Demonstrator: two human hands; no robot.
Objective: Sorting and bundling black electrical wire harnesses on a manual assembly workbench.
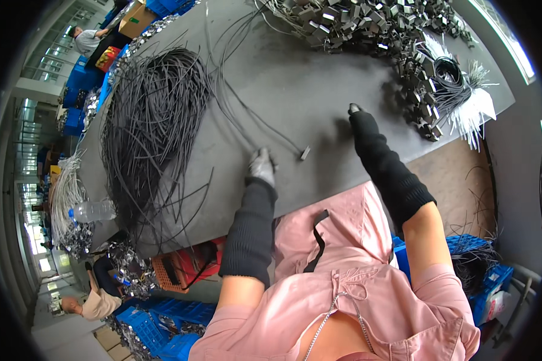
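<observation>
My left hand (262,166), in a grey glove and a black arm sleeve, rests curled on the dark grey table (295,90), where a few thin black cables (235,120) run in under it. One cable ends in a small metal piece (305,153) just to the hand's right. My right hand (356,111) reaches further out over bare table. It is almost wholly hidden by its black sleeve, so only the fingertips show. It points toward a heap of small metal clips (367,27).
A big bundle of black cables (153,120) lies on the table's left side. A coiled cable with white ties (457,90) lies at the right edge. A water bottle (93,211) lies near the left corner. Blue crates (482,271) stand below, and other people work at the left.
</observation>
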